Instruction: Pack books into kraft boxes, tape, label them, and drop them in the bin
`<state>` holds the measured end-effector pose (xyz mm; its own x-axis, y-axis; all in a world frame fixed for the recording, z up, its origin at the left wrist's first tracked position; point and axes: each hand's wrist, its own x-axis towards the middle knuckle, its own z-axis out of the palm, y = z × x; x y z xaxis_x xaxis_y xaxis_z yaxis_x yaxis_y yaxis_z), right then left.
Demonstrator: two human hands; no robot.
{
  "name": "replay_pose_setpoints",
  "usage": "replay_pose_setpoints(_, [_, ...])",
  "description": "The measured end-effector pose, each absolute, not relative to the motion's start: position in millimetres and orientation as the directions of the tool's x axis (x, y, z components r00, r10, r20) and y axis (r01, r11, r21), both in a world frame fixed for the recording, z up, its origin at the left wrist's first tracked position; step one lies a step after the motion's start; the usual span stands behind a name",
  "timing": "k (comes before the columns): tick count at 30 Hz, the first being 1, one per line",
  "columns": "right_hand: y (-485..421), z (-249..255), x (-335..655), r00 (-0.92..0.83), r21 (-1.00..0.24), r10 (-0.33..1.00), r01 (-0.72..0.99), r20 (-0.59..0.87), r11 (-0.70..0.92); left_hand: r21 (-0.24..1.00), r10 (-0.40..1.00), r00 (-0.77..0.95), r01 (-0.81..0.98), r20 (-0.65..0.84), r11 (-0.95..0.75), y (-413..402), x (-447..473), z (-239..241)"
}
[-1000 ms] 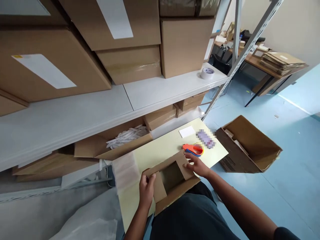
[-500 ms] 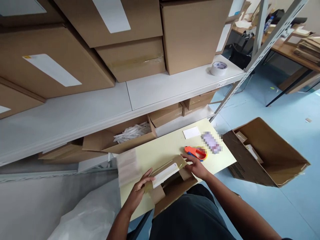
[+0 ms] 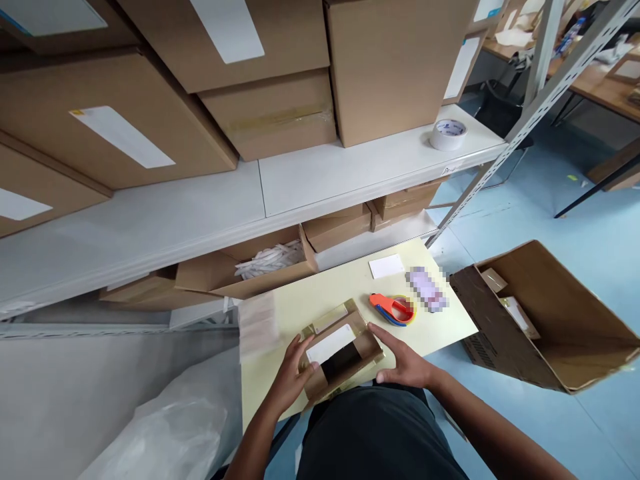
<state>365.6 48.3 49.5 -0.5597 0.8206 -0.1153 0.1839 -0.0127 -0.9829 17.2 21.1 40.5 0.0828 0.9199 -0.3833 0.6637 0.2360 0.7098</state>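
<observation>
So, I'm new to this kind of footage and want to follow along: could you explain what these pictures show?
There is no machine here: you see a person's bare hands. The pictures come from a camera worn on the head, looking forward and down. The left hand holds a small open box at its left end; the right hand, fingers spread, is at the right end. On the pale table also lie an orange and blue tool, a white card, a pixelated purple item and a thin whitish sheet. Beyond stands a shelf with cardboard boxes.
</observation>
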Motion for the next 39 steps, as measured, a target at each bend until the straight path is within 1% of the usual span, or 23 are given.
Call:
replay_pose_setpoints(2, [46.0, 38.9, 356.4, -0.49, -0.951, 0.865, 0.304, -0.108, 0.053, 0.718, 0.923, 0.086, 0.657, -0.374, 0.229, 22.7, 17.7, 35.3])
replay_pose_setpoints(4, [46.7, 25.9, 341.8, -0.368, -0.916, 0.924, 0.396, -0.1, 0.059, 0.738, 0.931, 0.086, 0.638, -0.354, 0.221, 25.2, 17.3, 34.1])
replay_pose_setpoints(6, [49.0, 13.8, 327.7, -0.245, -0.889, 0.967, 0.454, -0.069, 0.052, 0.762, 0.94, 0.069, 0.607, -0.335, 0.227, 28.9, 17.5, 35.3])
replay_pose_setpoints(9, [52.8, 2.4, 314.8, -0.145, -0.873, 0.989, 0.486, -0.034, 0.041, 0.767, 0.954, 0.005, 0.596, -0.299, 0.237, 35.0, 23.2, 36.6])
replay_pose_setpoints(12, [56.3, 1.1, 312.2, -0.125, -0.878, 0.991, 0.478, -0.055, 0.011, 0.721, 0.969, -0.087, 0.653, -0.231, 0.231, 38.8, 35.3, 32.5])
replay_pose_setpoints(16, [62.9, 6.5, 316.7, -0.165, -0.911, 0.975, 0.407, -0.151, -0.073, 0.697, 0.966, -0.207, 0.671, -0.154, 0.255, 37.1, 48.1, 22.4])
replay_pose_setpoints(19, [66.7, 7.6, 317.0, -0.161, -0.924, 0.966, 0.359, -0.2, -0.131, 0.713, 0.968, -0.204, 0.658, -0.144, 0.244, 33.5, 50.5, 17.2])
replay_pose_setpoints(25, [67.0, 3.4, 309.1, -0.046, -0.921, 0.967, 0.318, -0.25, -0.223, 0.722, 0.96, -0.203, 0.633, -0.193, 0.279, 36.1, 50.2, 18.3])
replay_pose_setpoints(29, [67.9, 4.1, 317.1, -0.102, -0.938, 0.965, 0.276, -0.244, -0.208, 0.684, 0.94, -0.234, 0.645, -0.247, 0.34, 39.2, 51.7, 21.3])
replay_pose_setpoints(32, [70.4, 2.1, 321.7, -0.102, -0.935, 0.967, 0.295, -0.234, -0.196, 0.693, 0.935, -0.269, 0.629, -0.233, 0.354, 39.5, 55.7, 18.7])
replay_pose_setpoints(36, [75.5, -7.2, 313.9, 0.005, -0.92, 0.975, 0.331, -0.22, -0.209, 0.739, 0.94, -0.283, 0.588, -0.192, 0.328, 40.1, 62.2, 14.0])
replay_pose_setpoints(39, [79.4, -12.6, 306.6, 0.05, -0.915, 0.969, 0.319, -0.243, -0.246, 0.741, 0.944, -0.287, 0.595, -0.165, 0.311, 39.6, 65.4, 14.8])
